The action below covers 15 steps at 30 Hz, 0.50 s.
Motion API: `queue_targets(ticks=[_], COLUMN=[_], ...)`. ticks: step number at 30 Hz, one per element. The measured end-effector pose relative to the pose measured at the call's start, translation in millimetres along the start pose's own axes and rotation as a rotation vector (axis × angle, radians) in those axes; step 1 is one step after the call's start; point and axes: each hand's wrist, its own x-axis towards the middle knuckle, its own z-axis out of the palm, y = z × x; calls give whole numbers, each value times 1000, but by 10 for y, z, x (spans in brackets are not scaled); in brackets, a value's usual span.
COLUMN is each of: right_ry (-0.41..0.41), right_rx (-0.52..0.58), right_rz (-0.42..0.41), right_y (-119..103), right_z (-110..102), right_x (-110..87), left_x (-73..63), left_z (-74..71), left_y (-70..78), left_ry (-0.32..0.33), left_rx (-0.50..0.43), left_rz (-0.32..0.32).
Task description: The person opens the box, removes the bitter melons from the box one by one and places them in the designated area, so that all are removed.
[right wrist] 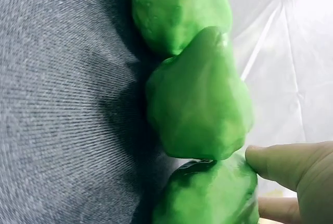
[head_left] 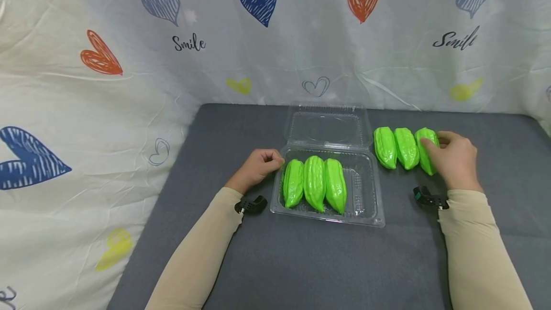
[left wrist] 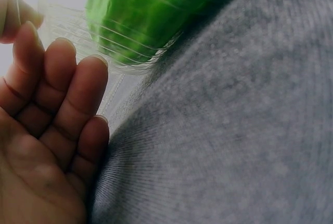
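My left hand (head_left: 260, 167) pinches the left rim of a clear plastic clamshell box (head_left: 363, 190), whose lid (head_left: 329, 126) lies open toward the back. Inside the box three glossy green bitter melons (head_left: 314, 183) lie side by side, toward its left. To the right of the box is a row of three more. My right hand (head_left: 457, 159) grips the rightmost bitter melon (head_left: 426, 149) of that row between thumb and fingers. Its neighbours, the middle bitter melon (right wrist: 200, 104) and the left bitter melon (head_left: 385, 147), rest untouched on the cloth.
A dark grey cloth (head_left: 327, 267) covers the table. Behind and to the left hangs a white curtain (head_left: 284, 56) printed with hearts and the word Smile. Both wrists wear black straps (head_left: 251, 204).
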Motion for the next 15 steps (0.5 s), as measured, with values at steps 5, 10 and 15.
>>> queue_targets(ticks=[5, 10, 15], right_ry=[3, -5, -24], right_rx=[-14, -23, -16], right_rz=[-25, -22, -4], right_y=[25, 30, 6], right_z=[27, 41, 31], right_x=[5, 13, 19], left_x=[-3, -6, -5], left_z=[2, -3, -5], left_y=[2, 9, 16], left_ry=[-5, -3, -4], left_rx=[6, 4, -1], left_rz=[9, 13, 19])
